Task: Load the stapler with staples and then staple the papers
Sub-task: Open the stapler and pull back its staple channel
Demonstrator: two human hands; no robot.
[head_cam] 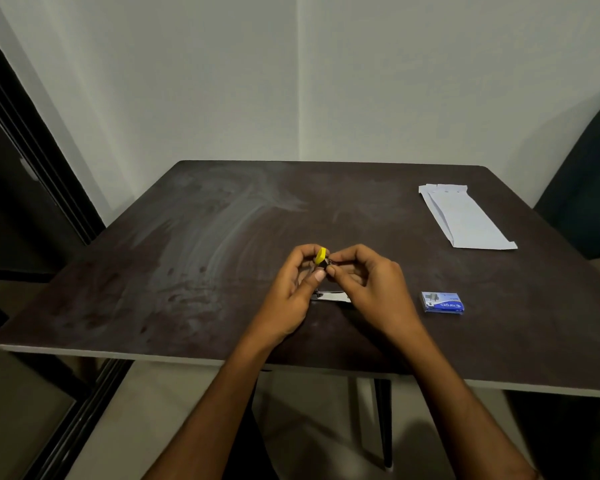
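Note:
A small stapler [321, 258] with a yellow top and a shiny metal base stands in the middle of the dark table [222, 237]. My left hand [293, 292] grips it from the left, thumb against its side. My right hand [368, 282] pinches at the stapler's upper part from the right; what lies between those fingertips is too small to tell. The metal base [329, 296] shows below my hands. A blue staple box [442, 302] lies to the right of my right hand. Folded white papers [465, 216] lie at the far right.
The table's near edge [187, 356] runs just below my wrists. A dark chair [589, 188] stands at the right beyond the table. A dark door frame [32, 161] is at the left, with walls behind the table.

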